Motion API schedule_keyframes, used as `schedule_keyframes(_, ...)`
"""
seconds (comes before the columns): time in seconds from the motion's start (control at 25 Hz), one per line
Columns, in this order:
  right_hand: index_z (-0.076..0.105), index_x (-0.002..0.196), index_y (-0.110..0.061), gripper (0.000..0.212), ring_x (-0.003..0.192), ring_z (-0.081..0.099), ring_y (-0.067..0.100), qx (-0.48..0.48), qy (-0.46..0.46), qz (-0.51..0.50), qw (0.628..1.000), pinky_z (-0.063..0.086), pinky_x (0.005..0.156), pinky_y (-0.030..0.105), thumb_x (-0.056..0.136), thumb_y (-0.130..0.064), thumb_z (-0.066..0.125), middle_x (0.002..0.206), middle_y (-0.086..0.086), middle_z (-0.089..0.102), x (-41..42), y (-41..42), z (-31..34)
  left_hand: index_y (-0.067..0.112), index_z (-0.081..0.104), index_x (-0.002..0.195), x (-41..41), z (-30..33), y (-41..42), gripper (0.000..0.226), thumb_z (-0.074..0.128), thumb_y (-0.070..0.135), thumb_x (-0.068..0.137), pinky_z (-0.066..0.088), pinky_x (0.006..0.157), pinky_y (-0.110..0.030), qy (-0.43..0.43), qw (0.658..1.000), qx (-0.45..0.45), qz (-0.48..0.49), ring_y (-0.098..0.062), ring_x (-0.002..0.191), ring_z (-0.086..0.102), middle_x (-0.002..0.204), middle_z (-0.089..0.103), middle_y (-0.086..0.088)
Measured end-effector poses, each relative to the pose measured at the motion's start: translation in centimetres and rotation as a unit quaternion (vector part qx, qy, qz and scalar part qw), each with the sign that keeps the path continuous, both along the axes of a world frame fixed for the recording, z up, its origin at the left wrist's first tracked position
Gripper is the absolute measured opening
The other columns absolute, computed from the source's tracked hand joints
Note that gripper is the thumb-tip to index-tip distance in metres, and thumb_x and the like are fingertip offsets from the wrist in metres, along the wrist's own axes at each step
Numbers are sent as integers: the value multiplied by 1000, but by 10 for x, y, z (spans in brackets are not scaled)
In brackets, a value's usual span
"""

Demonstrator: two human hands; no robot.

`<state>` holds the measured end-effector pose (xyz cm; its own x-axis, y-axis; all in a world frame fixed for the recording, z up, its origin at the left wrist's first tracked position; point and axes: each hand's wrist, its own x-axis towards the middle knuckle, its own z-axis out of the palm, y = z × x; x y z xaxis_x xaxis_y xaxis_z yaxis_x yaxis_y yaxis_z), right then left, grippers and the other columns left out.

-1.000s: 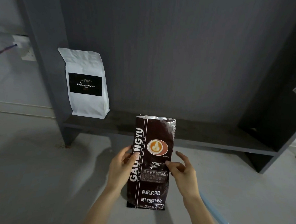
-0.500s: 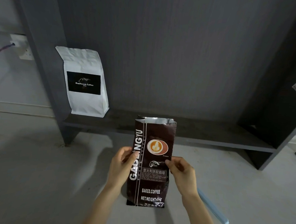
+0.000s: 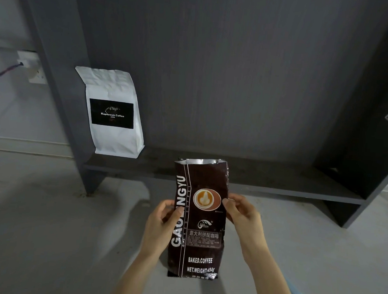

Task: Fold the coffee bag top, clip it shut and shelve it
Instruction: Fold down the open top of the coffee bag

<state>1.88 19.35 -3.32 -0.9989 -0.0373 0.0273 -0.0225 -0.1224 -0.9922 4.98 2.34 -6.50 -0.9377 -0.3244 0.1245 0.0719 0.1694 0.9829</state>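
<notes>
A tall dark brown coffee bag (image 3: 200, 236) with white lettering and a latte picture stands upright on the pale floor in front of me. Its top is unfolded, and the silver lining shows at the mouth. My left hand (image 3: 161, 224) grips its left edge at mid-height, thumb on the front. My right hand (image 3: 243, 214) pinches the right edge beside the latte picture. A light blue clip bar (image 3: 295, 292) lies on the floor at the lower right, partly hidden behind my right forearm. The dark grey shelf board (image 3: 266, 180) runs just behind the bag.
A white coffee bag (image 3: 113, 112) with a black label stands at the left end of the shelf against the side panel (image 3: 56, 74). The right side panel (image 3: 375, 139) carries a small sticker. A wall socket (image 3: 33, 68) with a cable sits at far left.
Both hands have slid up the bag's sides; my right hand went from an open touch on the front to a pinch on the right edge. The bag stays upright.
</notes>
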Motion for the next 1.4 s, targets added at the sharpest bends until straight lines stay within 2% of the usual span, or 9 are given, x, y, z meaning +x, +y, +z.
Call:
schedule_keyframes(0.28,59,79,-19,17,55,63,2,-8,-13,-4,1000,50,51,10,87,-6,51,67,-2,67,2,-2,2,31,57,79,4,16,-7,14,59,18,82,45,66,-3,28,998,-54,-21,12,74,61,84,66,15)
schedule_keyframes(0.44,57,76,-21,18,64,62,8,-3,-11,2,1000,51,54,12,87,-8,51,74,2,66,7,-1,5,15,62,99,-3,33,-5,16,54,14,85,42,67,0,80,995,-59,-1,16,74,59,83,65,15)
schedule_keyframes(0.56,57,82,-28,24,69,64,12,-13,11,2,1000,52,60,16,87,-5,51,75,3,66,11,1,6,19,65,90,-3,37,-3,22,50,4,86,42,67,0,95,994,-55,-9,16,73,59,68,69,26)
schedule_keyframes(0.68,59,87,-34,39,69,64,1,5,53,8,999,53,65,17,84,4,50,72,-9,68,11,2,5,21,66,86,0,37,-3,40,44,-13,81,41,70,1,108,992,-63,-20,17,77,60,68,64,41)
schedule_keyframes(0.84,62,67,-22,53,65,59,-4,40,83,24,995,47,61,8,81,20,31,72,-7,65,12,-2,10,24,65,80,2,37,-5,46,48,-18,76,43,68,0,105,993,-47,-20,14,74,62,67,66,37)
schedule_keyframes(1.08,67,69,-21,42,67,61,-6,15,48,24,998,45,57,4,89,-6,33,74,-7,68,20,2,18,33,65,79,5,41,-12,41,39,3,89,44,75,-3,84,994,-32,-65,9,84,62,76,71,25)
schedule_keyframes(1.2,65,81,-27,28,67,60,-8,34,60,37,997,46,59,3,90,-10,44,79,-6,65,22,1,16,38,60,93,8,40,-13,22,48,23,84,42,80,-3,70,989,-47,-118,10,93,59,93,68,26)
schedule_keyframes(1.32,56,104,-26,28,66,63,0,28,60,51,997,48,58,6,87,-5,51,74,2,63,22,3,8,42,51,109,14,32,-11,36,53,14,87,41,85,-4,55,989,-27,-136,5,105,55,116,59,12)
schedule_keyframes(1.4,53,108,-23,30,66,65,-2,14,43,36,998,47,58,4,85,-5,54,74,-2,67,21,5,3,39,45,119,15,28,-7,43,51,12,87,43,83,-4,46,992,-3,-118,2,103,57,112,61,8)
